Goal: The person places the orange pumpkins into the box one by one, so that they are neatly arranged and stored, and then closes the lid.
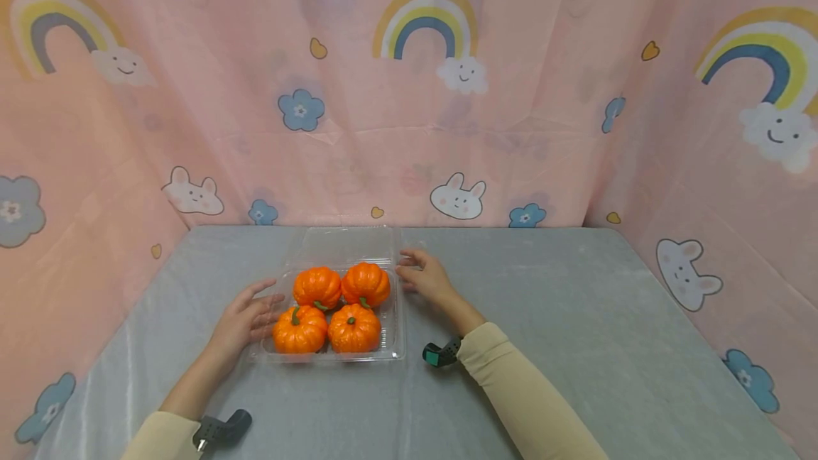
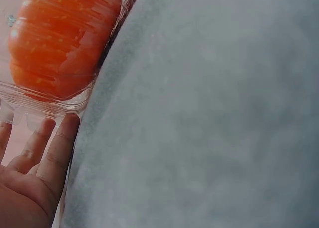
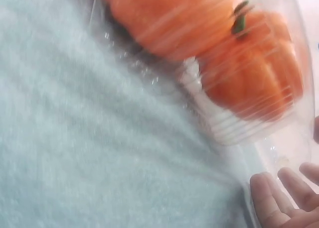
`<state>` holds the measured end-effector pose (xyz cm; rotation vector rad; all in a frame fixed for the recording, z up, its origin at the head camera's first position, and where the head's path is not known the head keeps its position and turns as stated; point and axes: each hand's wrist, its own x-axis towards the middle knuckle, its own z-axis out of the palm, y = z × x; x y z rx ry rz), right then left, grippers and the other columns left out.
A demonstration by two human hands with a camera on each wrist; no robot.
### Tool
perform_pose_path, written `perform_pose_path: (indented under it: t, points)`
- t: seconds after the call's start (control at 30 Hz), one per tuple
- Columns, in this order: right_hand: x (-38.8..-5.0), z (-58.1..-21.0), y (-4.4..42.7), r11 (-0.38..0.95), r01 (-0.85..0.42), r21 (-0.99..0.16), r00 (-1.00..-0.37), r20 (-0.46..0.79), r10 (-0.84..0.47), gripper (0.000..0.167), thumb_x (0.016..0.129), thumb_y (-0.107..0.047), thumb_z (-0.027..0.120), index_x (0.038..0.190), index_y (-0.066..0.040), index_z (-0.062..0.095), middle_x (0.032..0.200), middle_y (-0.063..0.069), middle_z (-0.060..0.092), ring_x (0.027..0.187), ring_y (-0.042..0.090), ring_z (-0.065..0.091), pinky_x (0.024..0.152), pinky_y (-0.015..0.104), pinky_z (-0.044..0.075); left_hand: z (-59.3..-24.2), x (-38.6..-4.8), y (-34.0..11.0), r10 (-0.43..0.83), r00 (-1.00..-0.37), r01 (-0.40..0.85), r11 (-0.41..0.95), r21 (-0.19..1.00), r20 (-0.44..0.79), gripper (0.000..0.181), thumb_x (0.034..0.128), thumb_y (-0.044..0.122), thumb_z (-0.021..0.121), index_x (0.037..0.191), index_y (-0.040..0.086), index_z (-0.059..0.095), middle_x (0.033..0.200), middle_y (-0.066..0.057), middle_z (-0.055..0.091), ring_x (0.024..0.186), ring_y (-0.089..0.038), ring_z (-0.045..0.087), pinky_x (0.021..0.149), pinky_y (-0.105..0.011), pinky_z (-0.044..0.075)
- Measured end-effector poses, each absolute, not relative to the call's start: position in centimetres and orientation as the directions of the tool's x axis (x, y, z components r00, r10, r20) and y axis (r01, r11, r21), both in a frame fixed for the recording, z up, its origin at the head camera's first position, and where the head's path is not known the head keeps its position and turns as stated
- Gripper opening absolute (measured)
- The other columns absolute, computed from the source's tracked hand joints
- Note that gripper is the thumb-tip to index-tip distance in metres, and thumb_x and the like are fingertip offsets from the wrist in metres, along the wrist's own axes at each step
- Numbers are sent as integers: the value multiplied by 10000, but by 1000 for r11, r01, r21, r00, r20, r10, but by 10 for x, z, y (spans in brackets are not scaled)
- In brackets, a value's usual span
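A clear plastic clamshell box (image 1: 393, 355) stands on the table with its lid (image 1: 348, 243) folded back behind it. Several small orange pumpkins fill the base in two rows, among them a front left pumpkin (image 1: 300, 332) and a back right pumpkin (image 1: 367, 282). My left hand (image 1: 240, 319) is at the box's left side, fingers extended; in the left wrist view the fingertips (image 2: 71, 122) meet or nearly meet the plastic wall. Beside the back right corner is my right hand (image 1: 427, 277), fingers loosely bent, holding nothing. The right wrist view shows a gap between its fingers (image 3: 261, 190) and the box.
A grey cloth (image 1: 575, 332) covers the table. Behind and at both sides hangs a pink printed curtain (image 1: 358, 176). Dark straps with camera mounts are worn on the left wrist (image 1: 224, 430) and right wrist (image 1: 441, 353).
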<state>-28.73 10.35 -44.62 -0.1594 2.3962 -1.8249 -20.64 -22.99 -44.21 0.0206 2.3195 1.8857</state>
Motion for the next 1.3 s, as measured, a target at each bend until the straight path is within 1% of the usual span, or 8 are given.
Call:
perform_pose_path:
  t: [0.2,0.5,0.63,0.73,0.83,0.97,1.13,1.3]
  points:
    - [-286,-443,102,226,16,-974,-985,-54,-163,502,940,-127,580,1416,-42,446,1285,199,590,1044,290,640,847,381,571,-442,-207,-230,100,-989,-87,211,974,-110,502,1026,249,386,1497,101,294,1459,-284,410,915,19,638,803,-197,543]
    - [-285,-447,103,168,24,-985,-983,-53,-174,525,948,-136,575,1447,-86,419,1282,205,608,951,232,666,785,358,585,-442,-207,-230,95,-989,-88,217,972,-110,500,1024,233,385,1498,101,293,1458,-280,415,913,16,633,800,-192,541]
    - [-281,-442,104,134,37,-990,-977,-63,-202,540,963,-121,549,1471,-78,373,1263,242,612,926,240,687,763,356,590,-443,-207,-229,87,-990,-86,221,972,-108,500,1023,234,387,1493,89,298,1451,-285,420,908,23,634,792,-194,544]
    - [-280,-440,104,119,47,-992,-975,-71,-210,551,968,-124,544,1485,-103,354,1268,238,613,943,250,695,767,364,590,-443,-207,-229,83,-990,-90,225,970,-111,500,1023,234,388,1494,94,298,1451,-280,423,906,26,633,789,-194,544]
    - [-281,-443,103,100,37,-994,-979,-56,-196,553,959,-129,561,1480,-138,374,1243,226,631,907,217,697,750,354,592,-441,-207,-229,82,-990,-95,228,969,-117,501,1024,243,389,1498,107,296,1454,-271,426,909,29,632,791,-195,543]
    - [-281,-442,102,72,40,-997,-984,-52,-173,554,943,-110,579,1466,-138,400,1195,229,648,864,195,695,725,355,594,-441,-206,-228,82,-990,-94,238,967,-117,510,1027,279,396,1498,113,295,1454,-264,430,924,31,632,798,-205,547]
    - [-280,-442,101,32,49,-998,-988,-53,-143,542,924,-65,591,1439,-145,442,1157,235,663,823,183,701,687,348,596,-442,-204,-227,78,-992,-76,273,959,-101,513,1026,314,400,1492,120,307,1441,-252,454,984,-25,643,814,-241,560]
    - [-280,-443,100,5,46,-999,-992,-46,-120,542,906,-20,593,1422,-133,466,1178,245,657,772,137,677,628,297,585,-443,-203,-224,52,-994,-74,296,952,-93,491,1028,316,388,1482,140,329,1427,-226,483,1025,-98,646,819,-252,561]
